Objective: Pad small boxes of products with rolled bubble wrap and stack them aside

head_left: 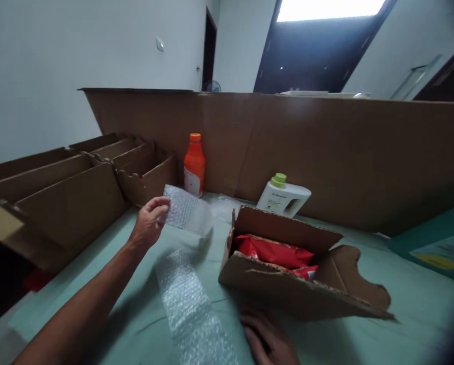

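my left hand [149,221] pinches the far end of a bubble wrap strip [186,284], lifting it. my right hand [267,339] lies flat on the counter [409,299], just before the open cardboard box [287,286].

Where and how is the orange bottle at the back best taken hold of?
Grip the orange bottle around its narrower upper body just below the cap, coming from the front. It stands upright close to the cardboard wall, with a folded box to its left, so the front and right are the open sides.
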Demonstrator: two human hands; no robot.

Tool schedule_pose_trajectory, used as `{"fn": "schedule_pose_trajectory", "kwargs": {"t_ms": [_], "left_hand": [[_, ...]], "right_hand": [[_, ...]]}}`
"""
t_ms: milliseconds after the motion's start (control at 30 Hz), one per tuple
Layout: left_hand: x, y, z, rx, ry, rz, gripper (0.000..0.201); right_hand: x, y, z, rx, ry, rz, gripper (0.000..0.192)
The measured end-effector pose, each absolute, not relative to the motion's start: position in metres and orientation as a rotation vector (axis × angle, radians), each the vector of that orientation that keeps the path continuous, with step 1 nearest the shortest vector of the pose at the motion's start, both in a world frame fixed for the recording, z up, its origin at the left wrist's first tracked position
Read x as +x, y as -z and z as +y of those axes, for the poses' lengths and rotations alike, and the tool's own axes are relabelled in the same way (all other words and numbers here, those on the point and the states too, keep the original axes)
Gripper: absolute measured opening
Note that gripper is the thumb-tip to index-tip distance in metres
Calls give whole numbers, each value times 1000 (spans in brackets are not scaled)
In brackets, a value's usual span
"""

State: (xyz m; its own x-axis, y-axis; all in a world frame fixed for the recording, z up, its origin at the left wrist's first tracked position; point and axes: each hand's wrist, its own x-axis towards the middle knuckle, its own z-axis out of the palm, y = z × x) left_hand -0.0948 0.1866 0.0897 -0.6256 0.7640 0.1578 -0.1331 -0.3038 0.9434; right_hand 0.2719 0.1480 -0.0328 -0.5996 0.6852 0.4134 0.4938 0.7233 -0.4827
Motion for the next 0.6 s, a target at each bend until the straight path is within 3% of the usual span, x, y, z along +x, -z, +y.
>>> {"fn": "schedule_pose_trajectory", "kwargs": {"t_ms": [100, 200, 267, 333, 467, 600], "left_hand": [[-96, -75, 115, 739, -1987, 1362, 25], [-92, -65, 62, 793, -1992, 1376, 43], [-83, -65, 37, 978, -1941, 1435, 57], [-67, -69, 20, 1311, -1824, 1535, 57], [-12, -68, 8, 2078, -1445, 1382, 56], [42, -43, 3, 2238, -1132, 1251, 53]], "right_hand": [[268, 13, 137, -914, -520, -2256, 24], [264, -5, 124, -891, -603, -2287, 24], [259, -17, 116, -893, -736, -2327, 25], [253, -27, 110, -954, -951, -2293, 27], [245, -37, 101, -1123, -1598, -1854, 55], [248, -31, 91, -1017, -2021, -1458, 86]]}}
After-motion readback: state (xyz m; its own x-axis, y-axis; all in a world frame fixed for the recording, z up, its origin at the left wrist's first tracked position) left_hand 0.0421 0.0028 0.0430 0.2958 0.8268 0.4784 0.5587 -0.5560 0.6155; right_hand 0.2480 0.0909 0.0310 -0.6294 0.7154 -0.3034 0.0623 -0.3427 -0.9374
